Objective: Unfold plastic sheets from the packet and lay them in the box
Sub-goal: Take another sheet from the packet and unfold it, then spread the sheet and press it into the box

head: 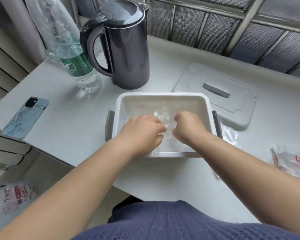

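Note:
A white rectangular box (162,97) with grey side clips stands open on the table in front of me. Both hands reach down into it. My left hand (142,130) and my right hand (189,127) each pinch the same clear plastic sheet (165,116), which is crumpled between them above the box floor. The fingertips are curled under and partly hidden. A packet (294,161) with red print lies at the right table edge. More clear plastic (229,135) lies beside the box on its right.
The box lid (216,94) lies flat behind the box on the right. A dark kettle (126,44) and a water bottle (80,66) stand at the back left. A phone (25,116) lies near the left edge. A printed bag (16,196) sits low left.

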